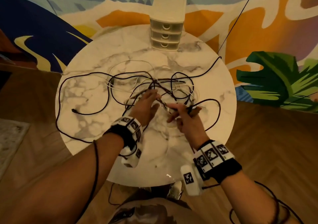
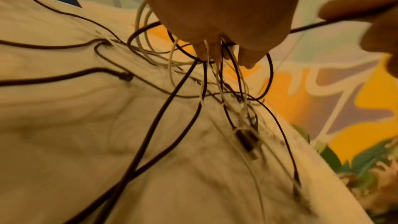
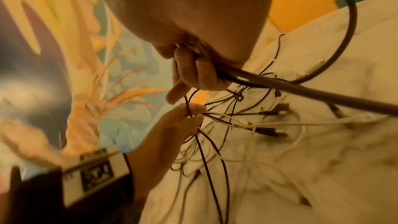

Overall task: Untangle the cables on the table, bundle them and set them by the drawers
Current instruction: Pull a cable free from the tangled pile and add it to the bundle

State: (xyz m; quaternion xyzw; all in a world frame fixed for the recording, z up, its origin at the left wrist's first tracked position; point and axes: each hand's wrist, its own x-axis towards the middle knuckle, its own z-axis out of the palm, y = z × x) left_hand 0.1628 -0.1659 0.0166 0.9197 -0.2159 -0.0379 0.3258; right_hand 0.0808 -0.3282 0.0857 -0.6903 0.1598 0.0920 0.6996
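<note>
Left hand [image 1: 146, 103] pinches several strands lifted from cable tangle [image 1: 154, 84]. Right hand [image 1: 185, 119] grips a dark cable [image 3: 301, 89]. Drawers [image 1: 166, 34] at table's [image 1: 86, 89] far edge.

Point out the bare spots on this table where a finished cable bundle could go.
Bare marble shows on the round table to the left of the drawer unit, and to its right, short of the black cable end. The near strip between the wrists also looks free. The middle is crowded: the cable tangle spreads there, with both hands in it.
</note>
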